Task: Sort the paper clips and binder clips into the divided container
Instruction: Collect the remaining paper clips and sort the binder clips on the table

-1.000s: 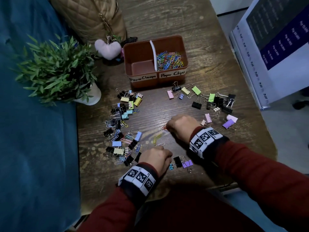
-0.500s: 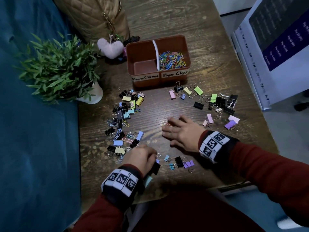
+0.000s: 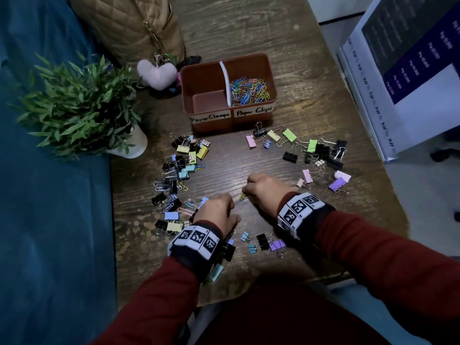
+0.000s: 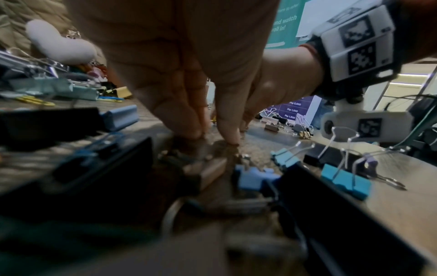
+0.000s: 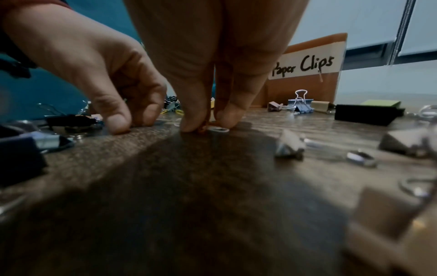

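Observation:
The brown divided container (image 3: 271, 83) stands at the table's far middle. Its "Paper Clamps" half is bare, and its "Paper Clips" half holds coloured paper clips (image 3: 249, 92). Binder clips lie in a left pile (image 3: 181, 170), a right group (image 3: 313, 151) and a few near me (image 3: 263, 242). My right hand (image 3: 249, 192) (image 5: 208, 125) has its fingertips bunched on the tabletop, pinching small paper clips (image 5: 218, 129). A yellow clip (image 3: 242, 196) lies at its tips. My left hand (image 3: 224, 210) (image 4: 215, 136) (image 5: 127, 123) is curled beside it, tips on the wood. What it holds is hidden.
A potted plant (image 3: 79, 105) stands at the left rear. A quilted bag (image 3: 129, 26) with a pink heart charm (image 3: 159, 73) sits behind the container. A printed board (image 3: 410, 70) leans at the right. Blue fabric (image 3: 49, 195) borders the table's left edge.
My right hand, flat with spread fingers half a second ago, has curled and bunched its fingertips on the clips. My left hand has moved forward and right, closer to the right hand.

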Available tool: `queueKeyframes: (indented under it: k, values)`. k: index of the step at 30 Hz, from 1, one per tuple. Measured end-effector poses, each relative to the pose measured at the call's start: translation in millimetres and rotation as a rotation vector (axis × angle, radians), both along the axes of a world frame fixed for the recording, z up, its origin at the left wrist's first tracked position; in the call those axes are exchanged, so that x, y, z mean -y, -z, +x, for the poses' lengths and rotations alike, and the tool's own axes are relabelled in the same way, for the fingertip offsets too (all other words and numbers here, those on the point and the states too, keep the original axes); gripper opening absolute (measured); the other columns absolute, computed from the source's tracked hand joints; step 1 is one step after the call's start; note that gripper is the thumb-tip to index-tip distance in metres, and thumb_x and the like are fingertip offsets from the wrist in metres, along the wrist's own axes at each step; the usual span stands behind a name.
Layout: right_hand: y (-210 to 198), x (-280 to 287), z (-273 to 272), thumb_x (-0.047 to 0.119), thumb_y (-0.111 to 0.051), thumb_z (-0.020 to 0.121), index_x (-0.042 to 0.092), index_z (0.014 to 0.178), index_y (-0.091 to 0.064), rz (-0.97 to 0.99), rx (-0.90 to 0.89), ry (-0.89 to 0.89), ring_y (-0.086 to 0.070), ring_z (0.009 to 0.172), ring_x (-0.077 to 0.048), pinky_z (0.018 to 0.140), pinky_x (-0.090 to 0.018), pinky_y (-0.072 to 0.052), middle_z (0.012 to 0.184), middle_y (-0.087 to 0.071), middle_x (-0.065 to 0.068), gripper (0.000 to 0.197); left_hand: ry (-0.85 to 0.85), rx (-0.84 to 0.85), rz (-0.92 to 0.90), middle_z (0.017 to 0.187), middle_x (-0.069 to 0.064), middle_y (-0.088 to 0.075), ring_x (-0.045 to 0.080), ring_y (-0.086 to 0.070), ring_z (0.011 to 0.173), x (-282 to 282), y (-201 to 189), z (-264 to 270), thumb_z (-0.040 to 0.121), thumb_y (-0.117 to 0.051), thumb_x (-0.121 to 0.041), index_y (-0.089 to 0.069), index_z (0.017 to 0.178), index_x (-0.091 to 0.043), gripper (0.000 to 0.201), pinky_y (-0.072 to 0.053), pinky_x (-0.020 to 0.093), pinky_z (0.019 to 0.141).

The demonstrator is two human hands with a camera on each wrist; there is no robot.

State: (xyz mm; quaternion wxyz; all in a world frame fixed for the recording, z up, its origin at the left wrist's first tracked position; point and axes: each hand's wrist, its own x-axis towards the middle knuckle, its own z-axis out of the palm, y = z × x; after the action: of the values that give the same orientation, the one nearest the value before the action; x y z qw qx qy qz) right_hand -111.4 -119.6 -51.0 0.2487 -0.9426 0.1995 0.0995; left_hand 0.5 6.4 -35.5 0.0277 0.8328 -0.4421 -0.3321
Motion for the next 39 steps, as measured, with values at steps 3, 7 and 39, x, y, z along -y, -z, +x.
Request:
queueKeyframes:
  k: [3,7,39]
  values:
    - [1,1,-9,0.007,-0.069,0.077,0.012,0.111,-0.067,0.125,0.083,0.159,-0.057,0.101,-0.025,0.088,-0.030,-0.045,0.106,-0.061,-0.006,0.034,-0.005,-0.021,-0.054,0.123,0.002,-0.051,0.024,-0.054,0.108,11,3,-2,0.077,-0.072,-0.034,-0.051,0.121,-0.023,0.050,-0.045,0.033,0.090]
    - [-3,15,-29,0.009,-0.073,0.074,0.013,0.119,-0.063,0.155,0.069,0.387,-0.055,0.107,-0.022,0.098,-0.031,-0.043,0.110,-0.061,-0.005,0.046,0.011,-0.049,-0.099,0.123,0.005,-0.052,0.027,-0.055,0.110,29,13,-5,0.076,-0.074,-0.027,-0.052,0.127,-0.020,0.055,-0.046,0.038,0.095]
    - [-13,8,-11,0.006,-0.072,0.067,0.007,0.082,-0.062,-0.172,-0.072,-0.008,-0.062,0.077,-0.027,0.059,-0.029,-0.050,0.082,-0.060,-0.009,0.018,0.231,0.094,-0.084,0.102,0.009,-0.066,0.030,-0.062,0.094,39,-5,5,0.088,-0.055,-0.029,-0.069,0.102,-0.014,0.024,-0.047,0.031,0.077]
